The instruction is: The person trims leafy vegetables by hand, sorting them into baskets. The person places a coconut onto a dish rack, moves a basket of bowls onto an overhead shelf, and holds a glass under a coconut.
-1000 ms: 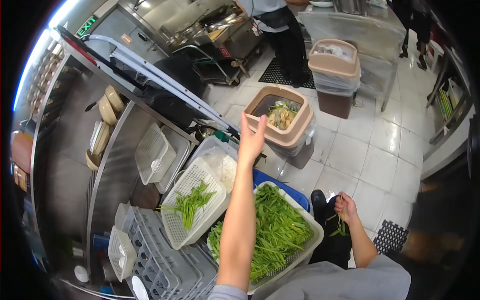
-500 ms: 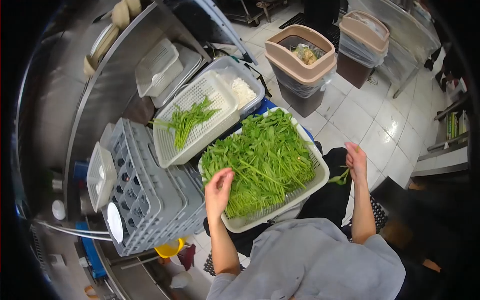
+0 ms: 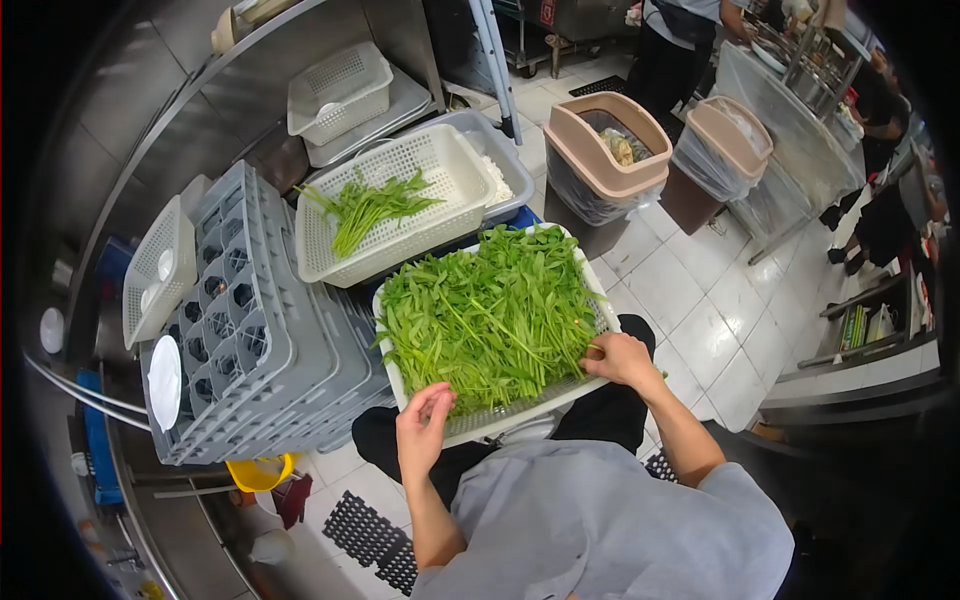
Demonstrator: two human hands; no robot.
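Note:
A white basket (image 3: 590, 272) heaped with leafy green stems (image 3: 490, 318) rests across my lap. At its near left corner is my left hand (image 3: 425, 425), its fingers curled together beside the stems; what they hold, if anything, is too small to name. Over the right edge of the basket, my right hand (image 3: 618, 360) has its fingertips bent in against the greens, and whether a stem is between them is hidden. Beyond, to the left, a second white basket (image 3: 455, 165) holds a small bunch of greens (image 3: 365, 210).
Stacked grey racks (image 3: 290, 330) stand at the left. Two lidded bins, one (image 3: 640, 180) nearer and another (image 3: 735, 135) to its right, stand on the tiled floor. An empty-looking basket (image 3: 340, 85) sits on the metal counter. People work at the far back.
My right hand has moved from beside my leg onto the basket's right side; the stem it held no longer shows. My left hand has come back from near the bin to the basket's near left corner.

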